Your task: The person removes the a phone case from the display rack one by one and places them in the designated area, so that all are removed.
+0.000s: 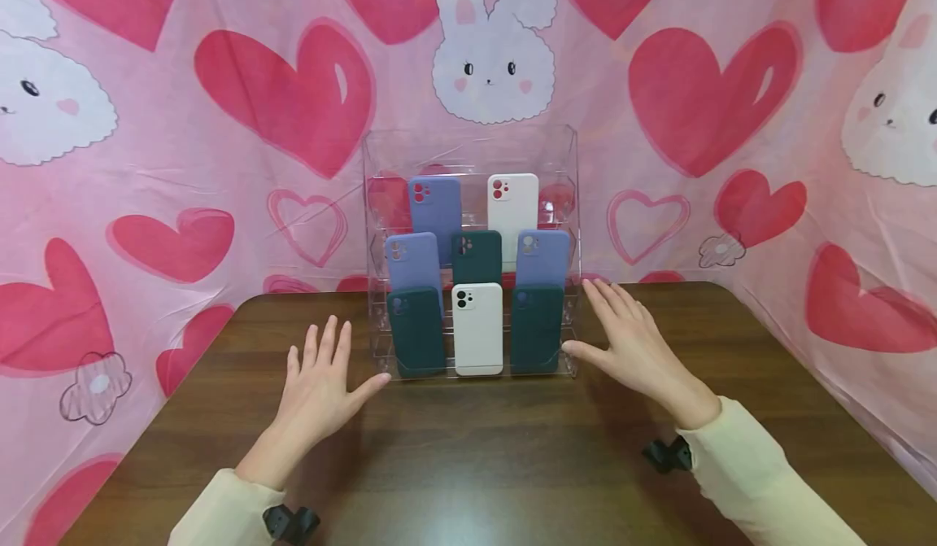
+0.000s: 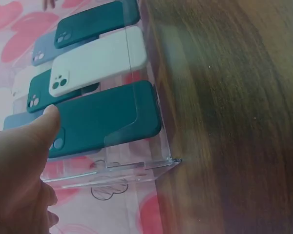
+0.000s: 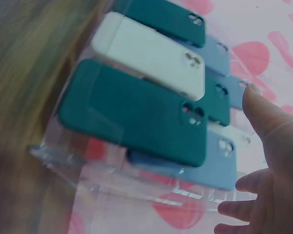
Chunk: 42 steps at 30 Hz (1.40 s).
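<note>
A clear acrylic tiered stand [image 1: 468, 143] holds several phone cases in rows. Along the front stand a dark green case [image 1: 416, 334], a white case [image 1: 478, 334] and another dark green case [image 1: 537, 334]. Behind them are two lavender-blue cases with a green case [image 1: 477, 253] between; higher up, a lavender-blue case [image 1: 439, 212] and a white case [image 1: 516, 212]. My left hand [image 1: 316, 391] is beside the stand's left side, fingers spread and holding nothing. On the other side, my right hand [image 1: 633, 347] also has its fingers extended, thumb close to the stand's right edge.
The stand rests on a dark brown wooden table [image 1: 468, 448], toward its back edge. Behind and at both sides hangs a pink cloth [image 1: 410, 82] with hearts and rabbits. A black strap mount [image 1: 668, 454] sits at the right wrist, another [image 1: 290, 523] at the left.
</note>
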{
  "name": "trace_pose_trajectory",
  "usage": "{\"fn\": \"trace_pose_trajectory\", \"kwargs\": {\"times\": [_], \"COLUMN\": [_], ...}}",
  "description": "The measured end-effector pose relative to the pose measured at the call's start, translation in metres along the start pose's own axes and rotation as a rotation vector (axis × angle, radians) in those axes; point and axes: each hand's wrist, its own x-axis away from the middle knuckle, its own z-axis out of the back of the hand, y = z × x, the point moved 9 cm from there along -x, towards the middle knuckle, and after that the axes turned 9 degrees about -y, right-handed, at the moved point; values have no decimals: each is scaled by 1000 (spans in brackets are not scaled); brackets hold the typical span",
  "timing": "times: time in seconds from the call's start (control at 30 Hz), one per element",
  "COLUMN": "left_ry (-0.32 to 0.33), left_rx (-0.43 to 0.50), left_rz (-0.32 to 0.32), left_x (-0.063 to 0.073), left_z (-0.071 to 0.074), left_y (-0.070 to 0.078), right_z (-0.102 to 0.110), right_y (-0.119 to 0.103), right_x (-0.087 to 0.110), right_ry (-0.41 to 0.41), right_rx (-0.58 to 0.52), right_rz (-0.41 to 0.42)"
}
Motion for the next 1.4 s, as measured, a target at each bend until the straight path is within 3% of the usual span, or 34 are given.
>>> {"fn": "trace_pose_trajectory", "kwargs": {"times": [0.43,0.7,0.87,1.1,1.4], "left_ry": [-5,62,77,64,52], "left_rx": [57,113,154,266,403], "left_rz": [-13,-111,-132,-144,-140], "left_x": [-6,-11,-13,-18,-23], "left_z": [-8,-7,-7,-10,-20], "left_y": [-10,-8,-9,-14,-20], "right_z": [1,-1,-7,-23,-40], "right_y": [-44,-66,-82,-98,-115], "right_x": [-24,-44,-56,-74,-92], "right_ry": [-31,-40,-50,-124,-142], "right_rx": [-158,-249,-296,-405,-498], "right_rz": [97,144,197,214,238]}}
